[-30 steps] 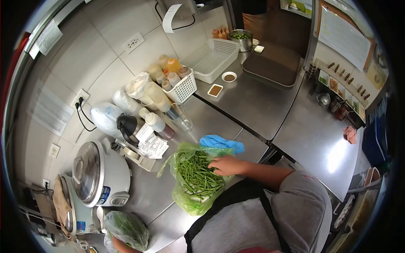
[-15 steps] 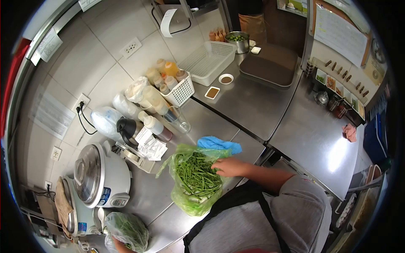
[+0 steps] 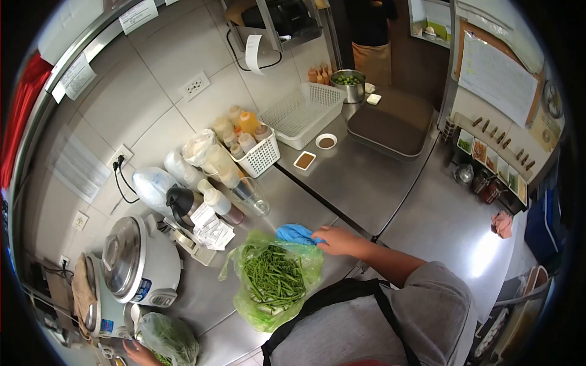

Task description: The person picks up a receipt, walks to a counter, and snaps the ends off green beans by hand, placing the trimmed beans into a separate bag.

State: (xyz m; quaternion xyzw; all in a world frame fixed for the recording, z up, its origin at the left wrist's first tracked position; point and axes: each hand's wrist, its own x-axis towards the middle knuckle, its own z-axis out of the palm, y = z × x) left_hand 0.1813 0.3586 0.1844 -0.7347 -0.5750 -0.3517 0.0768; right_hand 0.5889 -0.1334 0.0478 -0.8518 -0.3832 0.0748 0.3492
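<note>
My right hand [image 3: 339, 240] is closed on the right end of a bunched blue cloth [image 3: 296, 233] on the steel counter. Just in front of the cloth lies an open, light green plastic bag [image 3: 256, 312] full of cut green bean pieces [image 3: 273, 274]. At the lower left, my left hand [image 3: 141, 354] appears open, partly cut off by the frame edge. It is beside a clear plastic bag [image 3: 174, 337] with long green vegetables inside.
A rice cooker [image 3: 160, 262], a small scale with receipts [image 3: 210, 232] and a vacuum jug [image 3: 183, 204] line the wall side. Behind are a basket of sauce bottles [image 3: 261, 155], a white perforated tray [image 3: 305, 116], sauce dishes [image 3: 304, 161] and a brown tray [image 3: 390, 125]. Another person [image 3: 371, 36] stands at the back.
My right hand has moved from the beans to the blue cloth, which is now more bunched. My left hand has shifted left, to the side of the clear bag. The view has tilted slightly.
</note>
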